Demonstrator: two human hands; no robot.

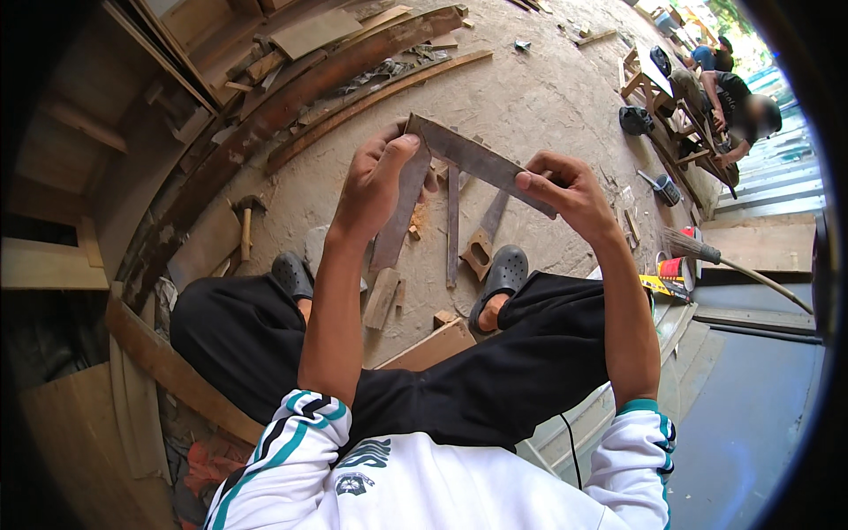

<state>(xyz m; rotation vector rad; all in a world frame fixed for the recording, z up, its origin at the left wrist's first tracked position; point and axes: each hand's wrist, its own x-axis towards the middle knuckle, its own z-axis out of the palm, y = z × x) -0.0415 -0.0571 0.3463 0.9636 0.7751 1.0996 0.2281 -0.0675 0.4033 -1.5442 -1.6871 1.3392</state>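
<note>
There are two bare hands, one left hand (375,181) and one right hand (570,190), and one L-shaped dark piece (477,162) with two arms. Also showing are one long narrow strip (452,230), one handsaw (480,253), one hammer (246,234), one broom (693,246), two grey clogs (510,269) and at least three small wood blocks (382,300). Other people (735,93) seem to number two, though they are small and crowded at the rim.

White shirt (477,481), black trousers (433,402), grey clogs (507,272)
</note>
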